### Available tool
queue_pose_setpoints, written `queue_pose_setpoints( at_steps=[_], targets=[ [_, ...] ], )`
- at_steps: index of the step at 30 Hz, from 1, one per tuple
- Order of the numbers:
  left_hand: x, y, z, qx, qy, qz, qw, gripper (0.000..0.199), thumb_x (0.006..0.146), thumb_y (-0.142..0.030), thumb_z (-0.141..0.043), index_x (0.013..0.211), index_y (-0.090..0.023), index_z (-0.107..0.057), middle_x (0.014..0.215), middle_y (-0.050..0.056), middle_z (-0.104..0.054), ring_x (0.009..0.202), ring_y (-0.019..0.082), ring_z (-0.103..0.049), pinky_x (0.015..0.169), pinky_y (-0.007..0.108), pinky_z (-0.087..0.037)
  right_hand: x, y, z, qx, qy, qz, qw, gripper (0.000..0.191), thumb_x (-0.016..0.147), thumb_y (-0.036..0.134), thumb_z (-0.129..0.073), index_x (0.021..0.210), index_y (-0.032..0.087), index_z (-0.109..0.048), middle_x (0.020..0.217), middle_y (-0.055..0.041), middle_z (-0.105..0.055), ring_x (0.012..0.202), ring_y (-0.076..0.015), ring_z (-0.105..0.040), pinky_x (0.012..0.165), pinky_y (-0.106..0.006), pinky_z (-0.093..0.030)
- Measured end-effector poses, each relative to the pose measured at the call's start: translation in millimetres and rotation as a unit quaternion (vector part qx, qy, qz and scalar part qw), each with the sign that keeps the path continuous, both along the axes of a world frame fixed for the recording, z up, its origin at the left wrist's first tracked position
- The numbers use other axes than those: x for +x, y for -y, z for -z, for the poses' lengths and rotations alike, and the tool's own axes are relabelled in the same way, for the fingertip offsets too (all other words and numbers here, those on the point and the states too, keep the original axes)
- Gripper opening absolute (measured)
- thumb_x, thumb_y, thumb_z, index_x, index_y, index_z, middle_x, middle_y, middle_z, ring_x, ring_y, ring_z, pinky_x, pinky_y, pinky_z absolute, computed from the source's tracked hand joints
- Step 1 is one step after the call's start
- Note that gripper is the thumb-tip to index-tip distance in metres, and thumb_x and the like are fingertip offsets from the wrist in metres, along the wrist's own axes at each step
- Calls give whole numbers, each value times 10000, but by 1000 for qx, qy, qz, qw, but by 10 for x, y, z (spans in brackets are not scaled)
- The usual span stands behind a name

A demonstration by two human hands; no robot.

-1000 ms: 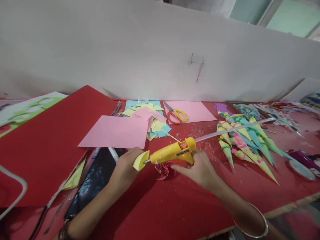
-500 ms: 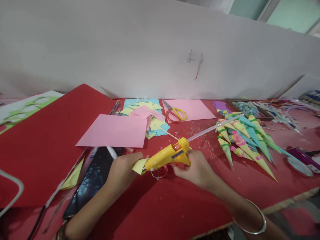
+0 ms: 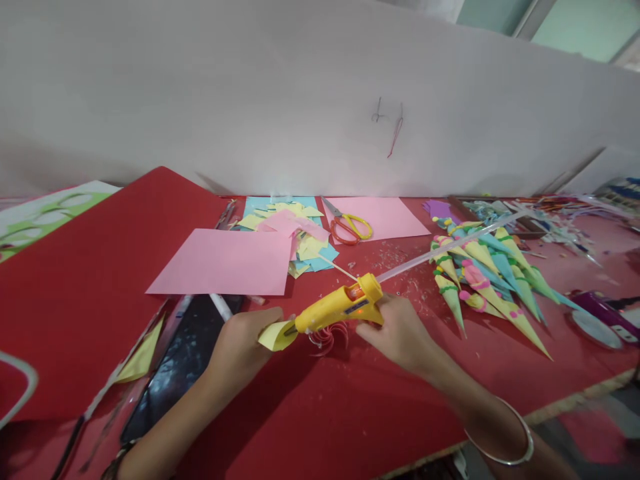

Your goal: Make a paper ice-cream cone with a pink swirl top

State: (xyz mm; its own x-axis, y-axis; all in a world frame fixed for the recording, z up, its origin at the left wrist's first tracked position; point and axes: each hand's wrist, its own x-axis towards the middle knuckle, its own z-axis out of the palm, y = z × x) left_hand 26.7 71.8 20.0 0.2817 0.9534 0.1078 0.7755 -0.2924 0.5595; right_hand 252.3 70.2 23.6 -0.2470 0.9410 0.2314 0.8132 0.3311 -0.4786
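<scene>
Head view: a yellow glue gun [image 3: 333,312] is gripped by its handle in the right hand [image 3: 400,335], the fingers being wrapped around it. A small orange light is seen on its body. A curled yellow paper piece [image 3: 276,337] is pinched in the left hand [image 3: 243,343], and the nozzle is directed into its open mouth; whether the tip touches the paper cannot be told with certainty from this angle. Both items are held over the middle of the red table [image 3: 320,417], near its front half. A long clear glue stick [image 3: 425,256] is seated in the rear of the gun and extended to the right, across the pile of decorated paper cones [image 3: 480,273]. Pink curled strips [image 3: 330,340] are seen on the table just below the gun, partly hidden by it. Beyond the hands, a pink sheet [image 3: 225,262] is laid over the far end of a dark glossy slab [image 3: 175,367]. Cut paper scraps [image 3: 305,248] are heaped beside the sheet, and scissors [image 3: 351,230] with red and yellow handles are placed to their right, partly on a second pink sheet [image 3: 387,215].
</scene>
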Motion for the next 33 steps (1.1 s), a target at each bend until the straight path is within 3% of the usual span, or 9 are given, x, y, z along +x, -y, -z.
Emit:
queue_pose_setpoints(
  at_steps=[12,18,23,33],
  targets=[
    [31,18,-25,-27,10,-10,1000,303,730,-365,-460,493,-178,-432,440,-55,-408,446,91,-384,431,197,-253,66,-14,-15,58,60,26,996,228,653,176,-447,820,161,-603,539,-19,-581,461,-149,-514,460,-241,-282],
    [5,-24,18,-15,11,25,1000,100,693,-283,-496,717,-186,-484,575,-44,-539,484,105,-469,467,200,-323,84,-30,35,80,54,33,995,193,698,239,-494,845,174,-602,627,-38,-631,545,-169,-575,493,-243,-352],
    [3,-19,13,-77,3,56,995,203,745,-326,-501,874,-169,-489,684,8,-601,546,142,-550,468,217,-354,67,-37,25,91,33,35,995,232,724,350,-537,864,179,-606,701,-55,-659,604,-193,-611,517,-259,-402],
    [-24,-40,41,-68,-15,67,995,320,716,-453,-553,831,-156,-578,611,-7,-610,508,132,-518,468,213,-358,42,-32,10,70,4,34,997,209,716,349,-551,808,171,-614,710,-61,-671,617,-202,-624,530,-274,-423]
  ],
)
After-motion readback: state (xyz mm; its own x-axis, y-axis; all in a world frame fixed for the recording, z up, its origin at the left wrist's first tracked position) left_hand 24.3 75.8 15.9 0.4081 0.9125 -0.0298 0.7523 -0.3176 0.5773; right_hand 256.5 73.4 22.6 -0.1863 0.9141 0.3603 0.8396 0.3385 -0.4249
